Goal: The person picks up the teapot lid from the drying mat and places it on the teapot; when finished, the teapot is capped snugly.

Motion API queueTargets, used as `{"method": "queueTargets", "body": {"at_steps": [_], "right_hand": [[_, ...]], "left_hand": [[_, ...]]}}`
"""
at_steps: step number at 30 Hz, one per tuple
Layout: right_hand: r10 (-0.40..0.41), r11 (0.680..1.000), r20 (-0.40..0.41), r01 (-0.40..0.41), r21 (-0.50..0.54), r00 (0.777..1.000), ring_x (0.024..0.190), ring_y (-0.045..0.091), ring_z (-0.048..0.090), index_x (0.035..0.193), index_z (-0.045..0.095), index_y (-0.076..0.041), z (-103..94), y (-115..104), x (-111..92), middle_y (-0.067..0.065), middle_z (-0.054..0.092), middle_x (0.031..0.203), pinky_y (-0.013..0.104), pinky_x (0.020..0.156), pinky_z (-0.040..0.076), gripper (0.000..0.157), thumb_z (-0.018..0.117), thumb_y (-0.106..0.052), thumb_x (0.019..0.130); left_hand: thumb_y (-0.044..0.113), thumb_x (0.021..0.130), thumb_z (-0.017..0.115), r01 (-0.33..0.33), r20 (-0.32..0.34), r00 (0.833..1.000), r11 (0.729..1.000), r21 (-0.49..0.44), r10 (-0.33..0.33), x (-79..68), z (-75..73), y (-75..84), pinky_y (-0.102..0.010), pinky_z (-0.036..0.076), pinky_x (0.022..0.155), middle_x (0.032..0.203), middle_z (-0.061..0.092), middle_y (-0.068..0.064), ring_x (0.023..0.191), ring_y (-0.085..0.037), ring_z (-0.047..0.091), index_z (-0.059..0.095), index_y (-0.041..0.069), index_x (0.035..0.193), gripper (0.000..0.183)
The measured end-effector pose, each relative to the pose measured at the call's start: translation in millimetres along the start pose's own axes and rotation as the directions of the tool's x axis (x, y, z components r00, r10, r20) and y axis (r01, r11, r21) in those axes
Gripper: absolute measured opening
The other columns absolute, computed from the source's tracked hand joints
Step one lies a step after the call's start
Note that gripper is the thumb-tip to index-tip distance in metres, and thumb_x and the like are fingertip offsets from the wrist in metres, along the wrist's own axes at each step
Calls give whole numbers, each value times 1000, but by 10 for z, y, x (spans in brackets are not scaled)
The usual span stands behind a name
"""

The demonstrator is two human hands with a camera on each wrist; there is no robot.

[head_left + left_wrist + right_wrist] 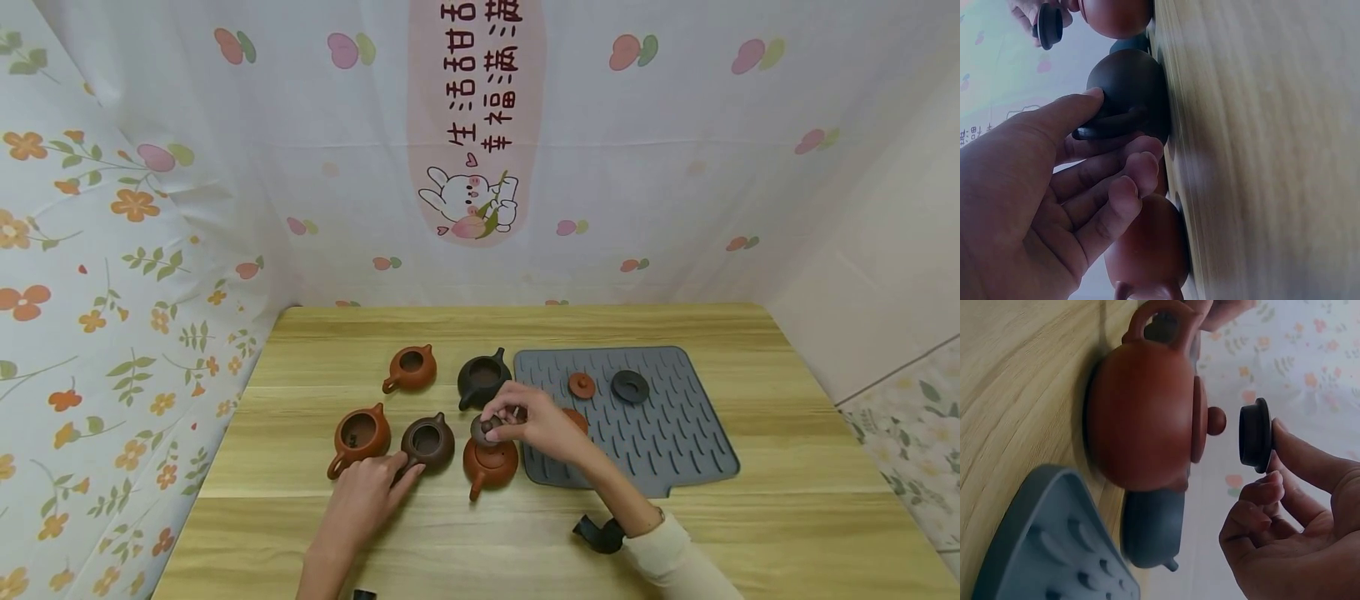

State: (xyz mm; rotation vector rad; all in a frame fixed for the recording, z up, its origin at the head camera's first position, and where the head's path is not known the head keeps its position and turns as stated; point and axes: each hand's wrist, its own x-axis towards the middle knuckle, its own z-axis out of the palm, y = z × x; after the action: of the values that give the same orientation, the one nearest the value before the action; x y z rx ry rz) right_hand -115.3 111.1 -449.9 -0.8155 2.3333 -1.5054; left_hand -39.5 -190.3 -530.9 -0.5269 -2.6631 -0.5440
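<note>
- Brown and matt, the round-bodied teapot point(441, 443) in the head view sits on the wood-grain tabletop point(465, 542), nearer its left edge than its right; its round mouth is open on a brown interior, and the left hand point(363, 496) is at its handle.
- Above an orange teapot point(491, 477) just beside it, the right hand point(534, 421) pinches a brown lid point(478, 431) by the knob.
- Toward the tabletop's left edge stands an open reddish teapot point(380, 433), with a small dark patch inside that is too small to identify; toward the far edge are a smaller reddish teapot point(423, 377) and a black teapot point(467, 377), both uncovered.
- The grey mat point(652, 454), ridged and round-cornered, lies toward the tabletop's right edge and carries a small orange lid point(576, 386) and a black lid point(622, 386); another orange disc point(574, 418) shows partly behind the right hand.
- In the left wrist view, thumb and index finger pinch the brown teapot's looped handle, the thumb tip against its smooth body; the other fingers curl loosely.
- In the right wrist view, the brown lid shows a flat rim and short collar, held apart from the orange teapot, whose own ball-knobbed lid is seated; the remaining fingers curl inward.
</note>
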Motion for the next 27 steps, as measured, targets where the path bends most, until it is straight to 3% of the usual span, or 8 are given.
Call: {"method": "queueTargets", "body": {"at_steps": [9, 16, 27], "right_hand": [[-15, 1000, 20, 15, -21, 1000, 85, 13, 50, 110, 80, -10, 85, -12, 95, 2, 57, 94, 28, 75, 45, 15, 86, -10, 95], [-14, 999, 33, 14, -29, 999, 83, 9, 50, 111, 80, -11, 153, -86, 195, 2, 60, 96, 26, 76, 45, 16, 85, -11, 96], [-20, 999, 22, 21, -37, 1000, 83, 5, 51, 109, 81, -11, 309, -140, 289, 2, 61, 96, 25, 75, 45, 15, 86, -11, 95]], "left_hand": [[27, 90, 92, -12, -2, 1000, 1000, 1, 12, -24, 72, -56, -24, 32, 49, 59, 43, 13, 49, -5, 41, 57, 22, 74, 38], [33, 95, 88, 23, 57, 998, 1000, 8, -23, -53, 163, -157, -21, 30, 51, 61, 40, 17, 52, 1, 34, 58, 25, 76, 36], [27, 91, 92, 24, 20, 1000, 1000, -11, -24, 4, -8, 12, -25, 30, 49, 59, 41, 13, 50, -3, 35, 57, 21, 75, 39]]}}
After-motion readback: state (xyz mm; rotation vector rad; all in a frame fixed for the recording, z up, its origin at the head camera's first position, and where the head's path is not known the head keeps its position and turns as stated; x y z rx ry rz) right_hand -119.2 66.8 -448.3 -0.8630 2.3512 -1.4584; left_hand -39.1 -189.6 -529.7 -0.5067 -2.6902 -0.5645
